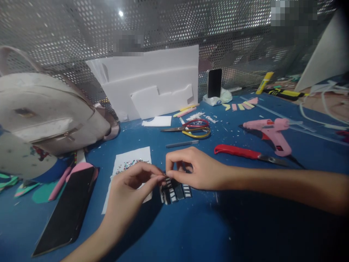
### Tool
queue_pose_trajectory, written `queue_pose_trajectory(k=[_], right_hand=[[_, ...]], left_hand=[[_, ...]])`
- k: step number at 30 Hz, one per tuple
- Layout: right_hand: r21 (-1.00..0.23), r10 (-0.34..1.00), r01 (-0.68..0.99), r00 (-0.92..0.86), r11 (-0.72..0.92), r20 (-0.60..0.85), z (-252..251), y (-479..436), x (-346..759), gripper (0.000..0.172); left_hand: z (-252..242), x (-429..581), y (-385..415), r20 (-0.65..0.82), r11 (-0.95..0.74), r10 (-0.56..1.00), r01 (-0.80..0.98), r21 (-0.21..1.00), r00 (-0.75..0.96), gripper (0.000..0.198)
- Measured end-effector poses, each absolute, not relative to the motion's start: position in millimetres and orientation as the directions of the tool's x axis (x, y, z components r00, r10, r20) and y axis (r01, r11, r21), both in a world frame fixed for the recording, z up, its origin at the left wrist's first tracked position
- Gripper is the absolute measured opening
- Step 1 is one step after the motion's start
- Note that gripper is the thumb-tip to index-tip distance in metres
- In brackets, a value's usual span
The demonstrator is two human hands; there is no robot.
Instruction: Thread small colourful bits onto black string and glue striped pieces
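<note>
A small black piece with white stripes [172, 193] lies or is held low over the blue table, below my fingertips. My left hand [136, 182] pinches at its upper left end, thumb and index finger together; what lies between them is too small to name. My right hand [193, 167] is closed in a pinch right beside it, its fingertips at the top of the striped piece. Behind my left hand, a white sheet [147, 153] carries many tiny coloured bits. A grey pen-like tool [182, 144] rests just beyond my right hand.
Scissors [174, 129], a red cutter [237, 150] and a pink glue gun [272, 127] lie beyond my right arm. At the left are a black tablet-like object [65, 214] and a pale backpack [49, 109]. White foam boards [152, 80] and a phone [215, 83] stand at the back.
</note>
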State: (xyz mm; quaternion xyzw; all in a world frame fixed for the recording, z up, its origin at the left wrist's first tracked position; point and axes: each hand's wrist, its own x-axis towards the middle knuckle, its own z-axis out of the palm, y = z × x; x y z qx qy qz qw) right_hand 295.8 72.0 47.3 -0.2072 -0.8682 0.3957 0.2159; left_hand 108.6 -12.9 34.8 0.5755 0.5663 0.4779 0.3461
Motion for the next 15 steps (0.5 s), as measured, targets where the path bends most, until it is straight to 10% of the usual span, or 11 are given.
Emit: queue_pose_trajectory(k=[15], right_hand=[[-0.753, 0.542, 0.223, -0.815, 0.619, 0.205, 47.1, 76.7, 297.1, 0.006]], left_hand=[[36.4, 109.3, -10.9, 0.094, -0.066, 0.982, 0.166, 0.984, -0.162, 0.009]])
